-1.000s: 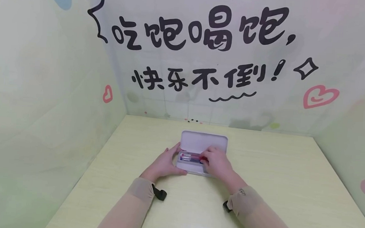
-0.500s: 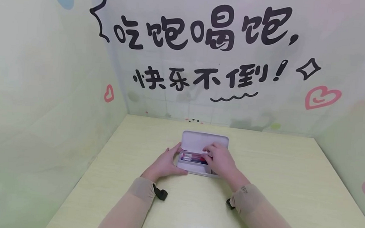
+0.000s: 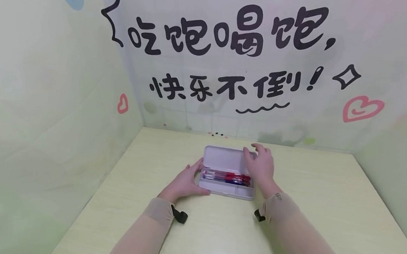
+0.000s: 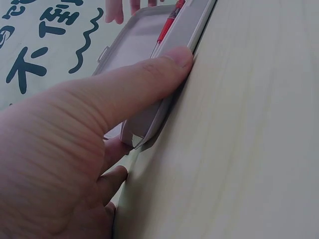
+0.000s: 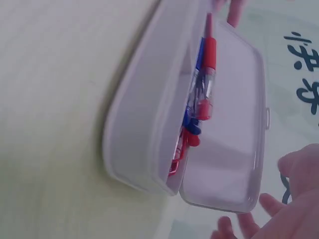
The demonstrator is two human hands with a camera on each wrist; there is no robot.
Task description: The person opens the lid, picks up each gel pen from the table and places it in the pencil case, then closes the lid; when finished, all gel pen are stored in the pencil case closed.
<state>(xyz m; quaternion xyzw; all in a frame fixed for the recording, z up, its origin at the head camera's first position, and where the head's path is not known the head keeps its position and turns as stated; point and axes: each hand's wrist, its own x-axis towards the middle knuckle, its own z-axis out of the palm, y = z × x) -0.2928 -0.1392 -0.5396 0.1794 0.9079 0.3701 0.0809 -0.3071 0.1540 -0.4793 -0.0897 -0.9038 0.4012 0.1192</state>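
A pale lilac pencil case [image 3: 220, 188] lies with its lid [image 3: 222, 158] folded back. Red and blue pens [image 3: 226, 177] fill its rear compartment; a red one [image 5: 210, 55] shows clearly in the right wrist view. My left hand [image 3: 185, 182] grips the case's left end, the thumb along the front edge and the fingers behind. In the left wrist view, that thumb [image 4: 149, 82] presses the front rim. My right hand [image 3: 262, 167] holds nothing and is raised at the lid's right end, its fingers spread near the lid's edge.
The case sits on a light wood-grain table [image 3: 197, 235]. A printed backdrop [image 3: 197, 119] with large dark lettering rises behind the table's far edge, and similar panels stand at both sides. Black straps [image 3: 179, 215] circle the wrists.
My right hand has left the pens and moved up and right to the lid's right edge, its fingers spreading. The pens now lie uncovered. My left hand keeps its grip on the case.
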